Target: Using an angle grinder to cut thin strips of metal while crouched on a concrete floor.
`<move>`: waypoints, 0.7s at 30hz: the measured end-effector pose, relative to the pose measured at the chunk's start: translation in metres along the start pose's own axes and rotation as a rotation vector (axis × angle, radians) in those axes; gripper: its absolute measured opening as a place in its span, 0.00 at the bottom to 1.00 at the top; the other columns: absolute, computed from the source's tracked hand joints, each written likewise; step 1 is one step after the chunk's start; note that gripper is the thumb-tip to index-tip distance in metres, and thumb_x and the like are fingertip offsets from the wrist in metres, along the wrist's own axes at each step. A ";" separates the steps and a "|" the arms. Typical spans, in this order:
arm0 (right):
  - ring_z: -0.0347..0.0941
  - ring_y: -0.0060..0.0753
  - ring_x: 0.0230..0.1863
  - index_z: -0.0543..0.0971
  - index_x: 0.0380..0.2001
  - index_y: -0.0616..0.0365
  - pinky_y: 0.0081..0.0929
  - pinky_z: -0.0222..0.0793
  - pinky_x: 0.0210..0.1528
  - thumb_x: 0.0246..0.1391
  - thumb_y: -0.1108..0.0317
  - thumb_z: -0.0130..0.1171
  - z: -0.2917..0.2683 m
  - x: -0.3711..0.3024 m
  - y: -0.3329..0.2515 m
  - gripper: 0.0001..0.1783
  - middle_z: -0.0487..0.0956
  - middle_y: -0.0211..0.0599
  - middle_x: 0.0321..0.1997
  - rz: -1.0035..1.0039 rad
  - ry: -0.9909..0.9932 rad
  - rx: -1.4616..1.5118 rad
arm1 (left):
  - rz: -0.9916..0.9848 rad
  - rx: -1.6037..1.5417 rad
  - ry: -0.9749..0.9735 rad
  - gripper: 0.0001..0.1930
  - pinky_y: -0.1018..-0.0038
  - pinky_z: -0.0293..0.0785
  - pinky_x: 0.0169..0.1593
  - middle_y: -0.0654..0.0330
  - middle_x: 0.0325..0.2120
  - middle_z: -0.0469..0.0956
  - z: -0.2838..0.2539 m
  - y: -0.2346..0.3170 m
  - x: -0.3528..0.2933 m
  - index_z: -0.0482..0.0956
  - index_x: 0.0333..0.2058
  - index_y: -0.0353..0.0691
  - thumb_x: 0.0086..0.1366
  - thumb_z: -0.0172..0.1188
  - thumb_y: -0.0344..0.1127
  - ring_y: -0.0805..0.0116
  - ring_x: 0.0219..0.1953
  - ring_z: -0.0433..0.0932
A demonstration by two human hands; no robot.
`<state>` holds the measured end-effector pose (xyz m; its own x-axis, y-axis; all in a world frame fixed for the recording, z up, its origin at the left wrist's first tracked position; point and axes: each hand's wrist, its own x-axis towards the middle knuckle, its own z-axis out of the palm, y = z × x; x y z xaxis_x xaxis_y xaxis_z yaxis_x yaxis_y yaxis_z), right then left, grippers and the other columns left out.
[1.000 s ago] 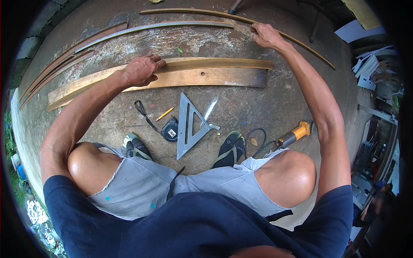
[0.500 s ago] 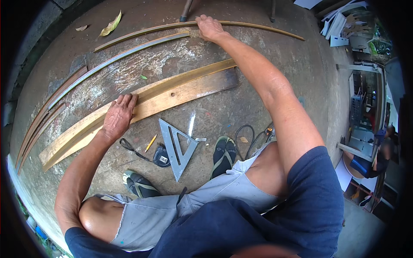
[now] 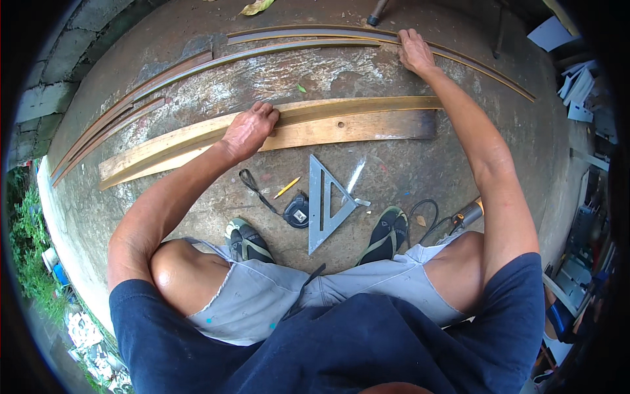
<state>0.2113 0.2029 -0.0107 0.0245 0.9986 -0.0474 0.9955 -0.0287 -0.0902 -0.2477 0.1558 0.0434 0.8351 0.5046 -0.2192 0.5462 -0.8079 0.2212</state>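
My left hand (image 3: 251, 132) is closed over a brownish angle bar (image 3: 357, 105), its fingers curled across the upper edge. The bar lies lengthwise along a pale wooden board (image 3: 380, 127) that has a small round hole and a darkened right end. Farther off, my right hand (image 3: 415, 52) grips a long, thin metal angle strip (image 3: 308, 33) near its middle. The strip rests on or close to the floor, showing a grey inner face with rusty edges. Between the two hands' pieces runs another grey metal length (image 3: 262, 55).
Several rusty strips (image 3: 141, 117) lie at the left. By my feet are a triangular speed square (image 3: 316, 203), tape measure (image 3: 297, 211), yellow pencil (image 3: 287, 187) and corded power tool (image 3: 469, 213). A metal leg (image 3: 377, 13) stands beyond the strip.
My view has swung, so the scene sits farther right. The far strip in my right hand has rolled and shows its grey inner face. My left hand keeps its place on the bar.
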 end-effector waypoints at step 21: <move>0.74 0.49 0.49 0.75 0.42 0.63 0.46 0.70 0.53 0.56 0.46 0.64 -0.074 -0.056 -0.119 0.28 0.74 0.45 0.42 -0.556 -0.474 0.336 | 0.071 0.069 0.048 0.14 0.63 0.75 0.53 0.54 0.43 0.73 0.002 -0.002 0.002 0.75 0.45 0.34 0.59 0.56 0.28 0.57 0.51 0.73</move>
<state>0.0981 0.1540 0.0761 -0.5829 0.7477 -0.3182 0.7682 0.3794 -0.5156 -0.2474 0.1577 0.0411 0.8744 0.4582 -0.1593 0.4814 -0.8603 0.1678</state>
